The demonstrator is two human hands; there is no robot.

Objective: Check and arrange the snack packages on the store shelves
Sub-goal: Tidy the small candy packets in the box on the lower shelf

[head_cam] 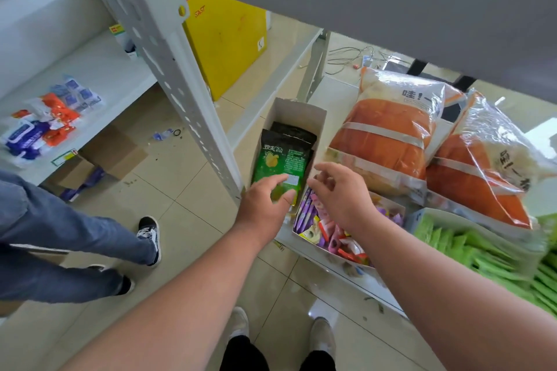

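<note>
A green and black snack pouch stands at the front of a white open carton on the low shelf, with another dark pouch behind it. My left hand holds the green pouch at its lower edge, fingers on its face. My right hand hovers just right of the carton with loosely curled fingers, holding nothing, above a tray of small purple and pink candy packs.
Two big orange-and-clear bags lie on the shelf at right, green packets in a box at the lower right. A grey perforated shelf post stands left of the carton. Another person's legs are at left; a yellow box behind.
</note>
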